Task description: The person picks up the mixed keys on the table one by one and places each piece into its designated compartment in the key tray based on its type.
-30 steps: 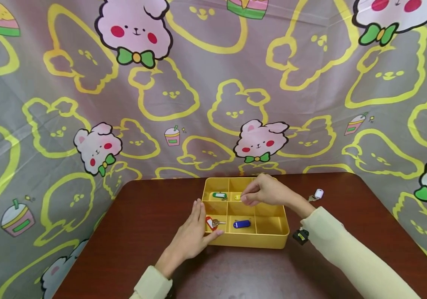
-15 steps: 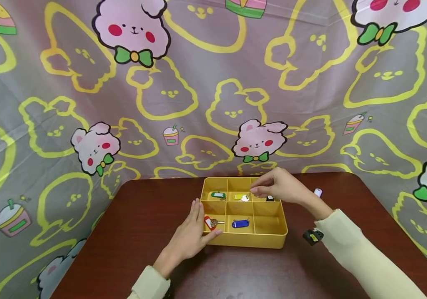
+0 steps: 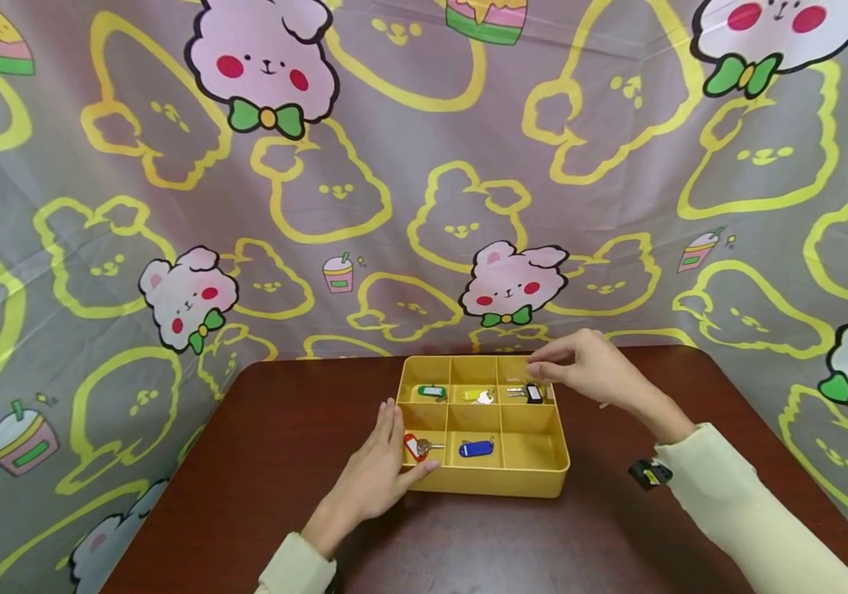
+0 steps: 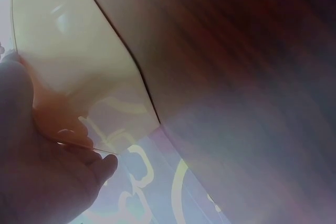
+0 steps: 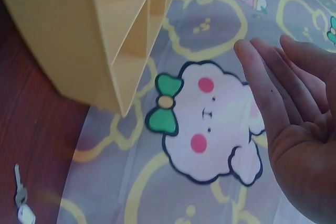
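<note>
A yellow compartment box [image 3: 491,482] stands on the table. My left hand [image 3: 368,470] rests on its left side, fingers straight along the wall and thumb over the front rim. The left wrist view shows the same hand [image 4: 58,161] around the box corner. Over the back right compartment hovers my right hand [image 3: 595,371]; in the right wrist view its fingers [image 5: 262,87] are loosely extended, holding nothing. Below it lies a key with a black tag [image 3: 534,393]. Other compartments hold keys with a green tag [image 3: 431,391], yellow tag [image 3: 472,396], red tag [image 3: 412,447] and blue tag [image 3: 476,449].
A key with a white tag [image 5: 25,214] lies on the brown table [image 3: 305,429], right of the box, mostly hidden behind the right hand in the head view. A patterned cloth [image 3: 365,223] hangs behind the table and along both sides.
My right hand has moved right, from over the back middle compartment to over the back right one, uncovering the yellow-tagged and black-tagged keys. The left hand has stayed at the box.
</note>
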Demonstrator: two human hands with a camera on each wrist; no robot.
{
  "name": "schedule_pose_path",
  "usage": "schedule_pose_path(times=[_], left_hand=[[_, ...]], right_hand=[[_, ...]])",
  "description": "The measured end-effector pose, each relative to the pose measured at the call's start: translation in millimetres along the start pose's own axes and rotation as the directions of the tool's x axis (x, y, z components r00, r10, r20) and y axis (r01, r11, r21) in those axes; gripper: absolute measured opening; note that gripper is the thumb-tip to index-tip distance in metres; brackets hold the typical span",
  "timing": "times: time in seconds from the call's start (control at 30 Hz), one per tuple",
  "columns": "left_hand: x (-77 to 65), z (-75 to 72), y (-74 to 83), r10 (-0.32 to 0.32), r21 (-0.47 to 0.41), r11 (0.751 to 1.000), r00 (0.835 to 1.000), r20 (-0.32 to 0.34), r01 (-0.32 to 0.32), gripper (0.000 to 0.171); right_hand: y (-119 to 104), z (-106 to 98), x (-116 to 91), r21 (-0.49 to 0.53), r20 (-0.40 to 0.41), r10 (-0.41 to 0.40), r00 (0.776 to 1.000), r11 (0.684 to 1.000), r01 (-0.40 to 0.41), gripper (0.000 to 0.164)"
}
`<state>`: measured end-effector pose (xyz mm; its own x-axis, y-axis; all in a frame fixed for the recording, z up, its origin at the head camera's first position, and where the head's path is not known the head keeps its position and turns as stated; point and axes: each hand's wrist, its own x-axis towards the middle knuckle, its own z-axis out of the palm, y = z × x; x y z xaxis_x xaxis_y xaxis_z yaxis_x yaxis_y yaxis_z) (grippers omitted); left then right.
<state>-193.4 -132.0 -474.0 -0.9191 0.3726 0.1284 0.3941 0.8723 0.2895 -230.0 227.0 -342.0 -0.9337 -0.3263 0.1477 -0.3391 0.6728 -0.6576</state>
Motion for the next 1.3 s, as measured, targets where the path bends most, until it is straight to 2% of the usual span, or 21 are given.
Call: schedule_pose_path(times=[0.23, 0.5, 0.6, 0.87, 1.3], left_hand=[[-0.8, -0.6, 1.4, -0.001, -0.010, 1.000, 1.000, -0.007, 0.001, 0.111], [-0.4, -2.5, 5.3, 0.010, -0.009, 1.000, 1.000, -0.004, -0.010, 0.112], [0.3, -2.6, 5.3, 0.008, -0.008, 1.000, 1.000, -0.002, -0.008, 0.112], [0.2, -1.5, 4.1, 0.012, -0.006, 1.000, 1.000, -0.005, -0.012, 0.111], [-1.6, -0.3, 1.9, 0.007, -0.001, 1.000, 1.000, -0.007, -0.007, 0.112]], right_hand=[[9, -11, -11, -0.040, -0.080, 0.030, 0.996, 0.999, -0.034, 0.021], [21, -19, -13, -0.207, -0.169, -0.069, 0.983, 0.978, 0.033, 0.019], [27, -19, -13, -0.228, -0.196, -0.083, 0.977, 0.973, 0.037, 0.020], [40, -21, -16, -0.251, -0.235, -0.065, 0.970, 0.968, 0.004, 0.026], [74, -19, -18, -0.381, -0.224, -0.082, 0.971, 0.924, -0.010, 0.040]])
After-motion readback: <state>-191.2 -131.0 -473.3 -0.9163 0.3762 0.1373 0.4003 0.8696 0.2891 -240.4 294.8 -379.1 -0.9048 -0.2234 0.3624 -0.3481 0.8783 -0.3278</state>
